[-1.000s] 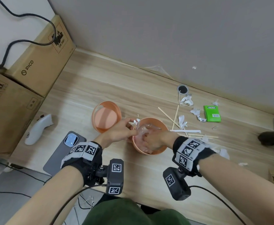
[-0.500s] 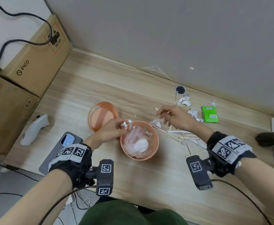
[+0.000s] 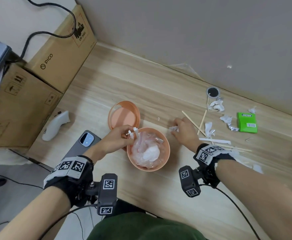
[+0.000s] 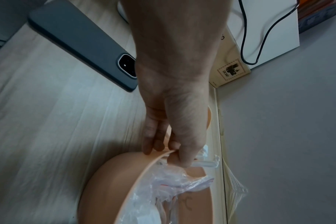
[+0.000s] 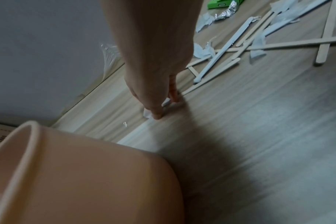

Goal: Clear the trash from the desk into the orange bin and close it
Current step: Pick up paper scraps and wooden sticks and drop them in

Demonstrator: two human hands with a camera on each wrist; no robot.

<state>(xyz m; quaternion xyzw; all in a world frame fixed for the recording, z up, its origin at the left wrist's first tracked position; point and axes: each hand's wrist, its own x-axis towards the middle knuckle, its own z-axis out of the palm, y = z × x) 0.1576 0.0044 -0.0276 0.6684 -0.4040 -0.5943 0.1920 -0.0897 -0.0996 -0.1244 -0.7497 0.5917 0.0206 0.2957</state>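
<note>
The orange bin [image 3: 166, 154] stands open at the desk's middle, with a clear plastic bag [image 3: 142, 148] and a white wad [image 3: 151, 152] inside. Its lid [image 3: 123, 116] lies upturned just behind it. My left hand [image 3: 130, 135] pinches the bin's near-left rim [image 4: 157, 159], thumb inside and fingers outside, with white scraps [image 3: 133, 132] at its fingertips. My right hand [image 3: 174, 130] is down on the desk right of the bin, fingers curled round a crumpled paper scrap [image 5: 147, 114]. Wooden sticks [image 3: 201, 122], more paper bits and a green packet [image 3: 247, 122] lie further right.
A grey phone [image 3: 83, 144] and a white controller [image 3: 55, 125] lie left of the bin. Cardboard boxes [image 3: 38, 80] stand along the left, the wall runs behind. A cable hole [image 3: 212, 92] sits near the wall. A tiny white speck [image 3: 158, 119] lies behind the bin.
My right hand came out of the bin, leaving a white wad in it, reached right to the trash and now closes on a paper scrap near the bin. My left hand stayed on the rim.
</note>
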